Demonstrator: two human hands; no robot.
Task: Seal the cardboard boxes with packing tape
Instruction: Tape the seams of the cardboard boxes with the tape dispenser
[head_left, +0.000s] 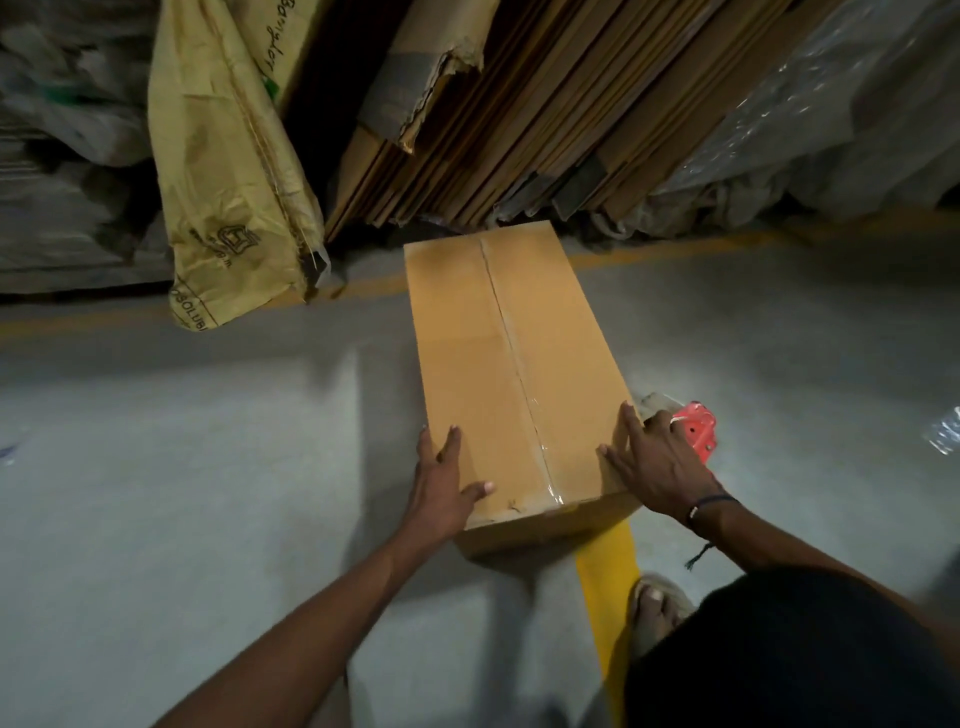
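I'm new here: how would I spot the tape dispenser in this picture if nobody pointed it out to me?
Find the long brown cardboard box lying on the grey concrete floor, a strip of clear tape down its middle seam. Go to its near right corner, where the person's right hand rests. Just past those fingers sits the red plastic tape dispenser, the only bright red thing among brown, grey and yellow.

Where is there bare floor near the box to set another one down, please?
Left of the box, the grey floor is bare up to the yellow sack. Right is tighter: tape dispenser beside the right hand. Behind, stacked cardboard crowds it.
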